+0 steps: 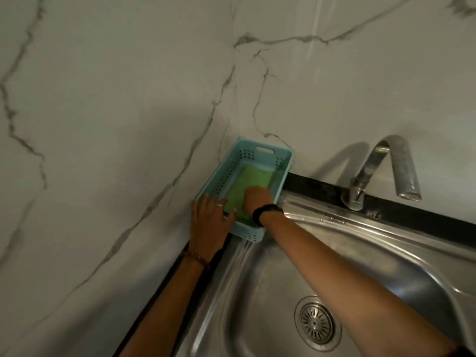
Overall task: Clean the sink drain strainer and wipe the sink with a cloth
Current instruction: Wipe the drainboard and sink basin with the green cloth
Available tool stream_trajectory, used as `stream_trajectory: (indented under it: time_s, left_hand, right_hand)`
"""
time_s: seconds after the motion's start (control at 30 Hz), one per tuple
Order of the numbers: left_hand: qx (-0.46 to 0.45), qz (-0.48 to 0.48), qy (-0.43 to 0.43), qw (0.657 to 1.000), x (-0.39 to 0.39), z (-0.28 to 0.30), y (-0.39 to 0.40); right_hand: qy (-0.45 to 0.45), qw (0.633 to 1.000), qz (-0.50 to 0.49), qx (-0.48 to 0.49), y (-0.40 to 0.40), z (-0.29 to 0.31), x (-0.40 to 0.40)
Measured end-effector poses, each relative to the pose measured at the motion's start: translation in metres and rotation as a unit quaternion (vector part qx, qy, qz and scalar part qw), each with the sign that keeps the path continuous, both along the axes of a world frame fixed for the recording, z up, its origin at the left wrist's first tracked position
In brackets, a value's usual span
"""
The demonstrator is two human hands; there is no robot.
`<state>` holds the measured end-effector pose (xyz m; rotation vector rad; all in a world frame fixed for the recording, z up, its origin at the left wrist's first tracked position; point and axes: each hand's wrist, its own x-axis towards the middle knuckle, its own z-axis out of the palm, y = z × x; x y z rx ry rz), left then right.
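Observation:
A light blue plastic basket sits in the corner where the sink rim meets the marble walls. A green cloth lies flat inside it. My right hand reaches into the basket with its fingers closed down on the cloth. My left hand rests on the basket's near left rim, thumb over the edge. The round metal drain strainer sits in the bottom of the steel sink, below my right forearm.
A steel faucet arches over the sink's back rim at right, with no water running. A black strip edges the sink along the wall. White marble walls close in behind and to the left.

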<state>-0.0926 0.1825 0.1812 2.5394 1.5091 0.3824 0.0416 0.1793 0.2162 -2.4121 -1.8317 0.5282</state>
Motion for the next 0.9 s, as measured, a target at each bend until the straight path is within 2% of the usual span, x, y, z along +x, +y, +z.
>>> stream_trajectory:
  time_s: [0.07, 0.13, 0.2, 0.33, 0.4, 0.5, 0.6, 0.7, 0.8, 0.83, 0.9]
  left_hand:
    - [0.019, -0.006, -0.006, 1.000, -0.001, -0.004, 0.000]
    - [0.015, -0.010, -0.016, 1.000, -0.001, -0.005, 0.002]
    - [0.007, -0.012, -0.011, 1.000, -0.001, -0.006, 0.003]
    - [-0.007, -0.009, -0.012, 1.000, -0.001, -0.003, 0.003]
    - [-0.023, -0.006, 0.012, 1.000, -0.001, 0.000, 0.002]
    - [-0.022, -0.009, 0.051, 0.998, -0.001, 0.007, 0.001]
    - [-0.021, -0.056, -0.007, 0.998, 0.005, 0.020, -0.008]
    - [0.015, -0.120, -0.149, 0.981, 0.022, 0.036, -0.029]
    - [0.010, -0.170, -0.356, 0.919, 0.042, 0.051, -0.052]
    - [-0.004, -0.181, -0.407, 0.895, 0.047, 0.054, -0.059]
    - [-0.002, -0.190, -0.448, 0.873, 0.056, 0.059, -0.068]
  right_hand:
    - [-0.035, 0.999, -0.031, -0.015, 0.008, -0.016, -0.004]
    - [-0.025, 0.997, -0.074, 0.024, 0.015, -0.026, -0.009]
    - [0.046, 0.990, -0.122, 0.057, 0.019, -0.030, -0.011]
    - [0.130, 0.981, -0.140, 0.042, 0.020, -0.023, -0.005]
    - [0.205, 0.963, -0.156, 0.080, 0.018, -0.009, -0.005]
    - [0.352, 0.894, -0.204, 0.189, 0.007, 0.022, 0.001]
    - [0.518, 0.779, -0.249, 0.249, -0.025, 0.051, 0.012]
    - [0.632, 0.682, -0.254, 0.266, -0.066, 0.068, 0.025]
    - [0.708, 0.595, -0.255, 0.282, -0.102, 0.074, 0.036]
    - [0.719, 0.577, -0.256, 0.291, -0.113, 0.075, 0.040]
    - [0.714, 0.575, -0.260, 0.304, -0.135, 0.074, 0.048]
